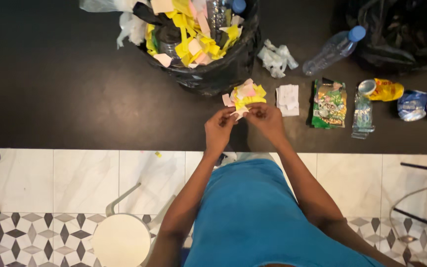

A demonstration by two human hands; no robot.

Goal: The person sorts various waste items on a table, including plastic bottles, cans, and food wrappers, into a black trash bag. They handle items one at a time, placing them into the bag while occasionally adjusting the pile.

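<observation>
Both my hands meet over a dark floor area, pinching a small scrap of paper (238,113) between them. My left hand (219,127) grips it from the left, my right hand (265,120) from the right. Just beyond my fingers lies a small pile of yellow and pink paper scraps (247,94). Behind that stands a black bin bag (213,69) stuffed with more yellow and pink scraps and plastic bottles.
To the right lie crumpled white paper (277,59), a folded white paper (288,99), a green snack wrapper (329,104), a clear bottle with a blue cap (333,49), a crushed bottle (362,114), a yellow packet (385,90) and crushed wrappers (413,105). A white stool (121,240) stands on patterned tiles.
</observation>
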